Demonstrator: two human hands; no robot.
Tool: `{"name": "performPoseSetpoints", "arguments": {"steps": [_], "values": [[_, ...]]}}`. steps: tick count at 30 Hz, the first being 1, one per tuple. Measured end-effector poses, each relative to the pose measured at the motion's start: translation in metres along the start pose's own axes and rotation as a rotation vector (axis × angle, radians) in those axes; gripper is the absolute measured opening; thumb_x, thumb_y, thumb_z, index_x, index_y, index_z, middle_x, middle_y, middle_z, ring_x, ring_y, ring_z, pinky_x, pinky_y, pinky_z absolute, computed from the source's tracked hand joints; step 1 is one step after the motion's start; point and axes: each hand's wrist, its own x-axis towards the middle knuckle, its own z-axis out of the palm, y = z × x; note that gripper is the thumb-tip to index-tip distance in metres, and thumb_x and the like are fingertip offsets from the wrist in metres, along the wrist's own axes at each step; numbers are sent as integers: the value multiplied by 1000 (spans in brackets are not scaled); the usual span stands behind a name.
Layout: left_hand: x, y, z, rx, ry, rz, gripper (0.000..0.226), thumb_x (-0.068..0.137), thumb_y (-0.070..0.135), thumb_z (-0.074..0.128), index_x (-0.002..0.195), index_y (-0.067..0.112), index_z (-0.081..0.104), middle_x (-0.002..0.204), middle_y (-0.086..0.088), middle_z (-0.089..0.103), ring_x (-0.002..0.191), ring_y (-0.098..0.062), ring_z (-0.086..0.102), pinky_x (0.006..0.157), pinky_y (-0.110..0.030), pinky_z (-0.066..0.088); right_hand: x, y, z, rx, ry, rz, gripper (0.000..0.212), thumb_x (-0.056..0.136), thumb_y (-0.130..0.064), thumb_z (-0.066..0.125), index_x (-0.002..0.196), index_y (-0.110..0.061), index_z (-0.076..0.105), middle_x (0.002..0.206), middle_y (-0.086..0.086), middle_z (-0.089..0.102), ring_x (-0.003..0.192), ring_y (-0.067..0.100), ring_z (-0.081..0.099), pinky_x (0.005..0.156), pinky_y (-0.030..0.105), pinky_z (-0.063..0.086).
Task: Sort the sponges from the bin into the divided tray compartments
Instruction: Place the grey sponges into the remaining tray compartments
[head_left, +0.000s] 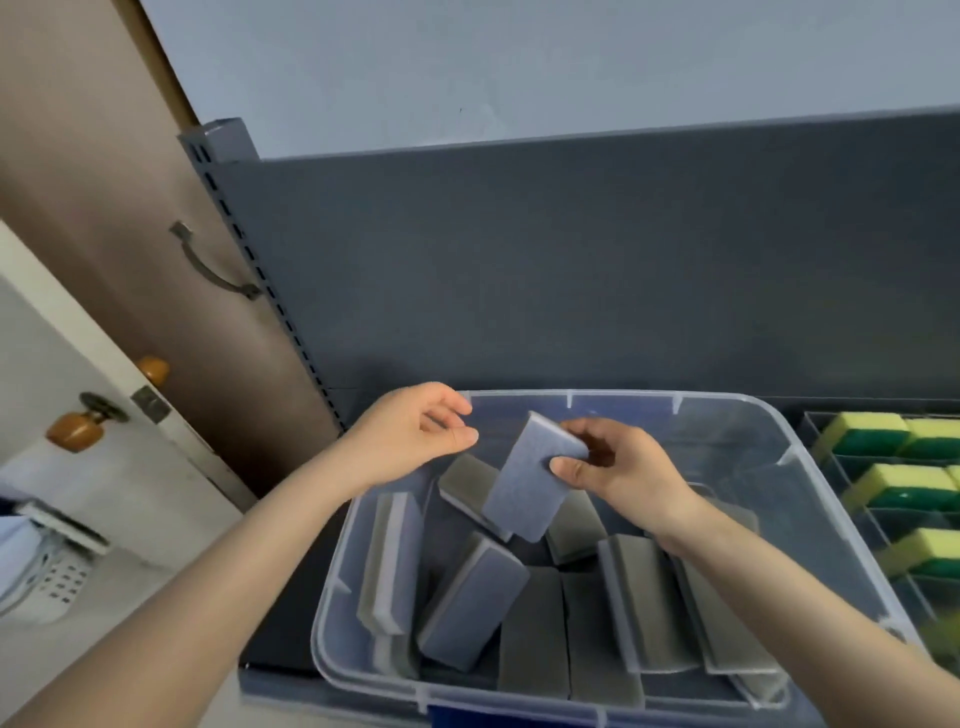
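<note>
While the right hand (623, 467) pinches a blue-grey sponge (524, 488) above the clear bin (332, 597), the left hand (410, 431) hovers beside it, loose and empty. The bin sits on a dark shelf (280, 634), with the divided tray (852, 499) at the shelf's right edge, a grey back panel (571, 260) behind and a brown door (78, 208) to the left.

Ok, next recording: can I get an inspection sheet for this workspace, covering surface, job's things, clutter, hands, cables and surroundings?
Surface: dark grey shelf under the bin.
Job's things: clear plastic bin holds loose grey-and-blue rectangular sponges; dark divided tray to its right holds yellow-and-green sponges.
Clutter: white perforated basket at lower left.
Hands: right hand pinches a blue-faced rectangular sponge above the bin; left hand beside it, fingers loosely curled, holding nothing.
Cables: nothing seen.
Surroundings: dark grey back panel, brown cabinet door, white door with wooden knobs.
</note>
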Motion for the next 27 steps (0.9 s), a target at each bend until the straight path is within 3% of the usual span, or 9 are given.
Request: {"name": "performPoseSetpoints", "arguments": {"steps": [3,6,10,13,15,17,22,25,27], "values": [[-7,-14,-6,399,-105,-24,33,80,43,71,109,32,61,107,13,65,91,-4,64,86,-27,50,3,7,2,12,52,10,23,77,-20,74,99,-23,67,92,-3,72,88,19,67,87,45,53],[-16,-18,0,778,-167,-29,46,82,52,64,122,32,55,116,14,59,104,-10,58,84,-30,48,5,9,0,47,83,13,25,78,-18,74,102,-22,67,93,-2,72,90,18,67,88,45,53],[-17,-18,13,998,-273,-46,53,80,56,64,123,28,54,108,7,62,101,-17,58,69,-29,42,5,10,-1,42,76,14,26,78,-18,73,103,-22,67,94,-4,72,90,16,67,88,44,53],[-15,-20,20,1045,-377,-102,55,78,52,69,123,25,54,107,5,61,100,-18,58,69,-30,44,5,9,-3,39,70,12,27,79,-18,73,104,-23,66,94,-6,71,90,14,67,87,39,54],[-12,-18,15,964,-387,-123,54,76,47,73,123,28,54,108,9,61,100,-15,57,71,-29,44,6,8,-5,42,64,11,27,79,-19,72,105,-23,66,94,-6,71,90,13,67,86,37,54],[-8,-11,4,815,-295,-110,49,75,43,73,120,34,56,107,15,61,99,-10,57,77,-28,47,6,8,-7,45,67,10,27,79,-19,72,105,-23,66,94,-7,71,90,13,67,85,35,55],[8,12,-25,414,225,23,43,79,29,73,120,32,59,113,15,60,105,-7,56,90,-27,44,7,8,-17,-25,149,0,24,79,-20,71,102,-24,66,87,-9,69,81,8,65,66,12,48],[15,24,-15,-131,500,69,38,82,16,71,117,25,60,111,12,62,101,-1,57,88,-18,42,8,9,-18,-52,164,16,20,79,-20,71,97,-25,66,83,-9,69,80,11,65,67,18,50],[16,27,2,-391,529,37,35,84,12,70,114,26,60,110,11,62,103,2,57,85,-14,42,8,10,-17,-36,157,21,17,79,-20,71,95,-25,66,82,-8,69,80,14,66,72,26,54]]}}
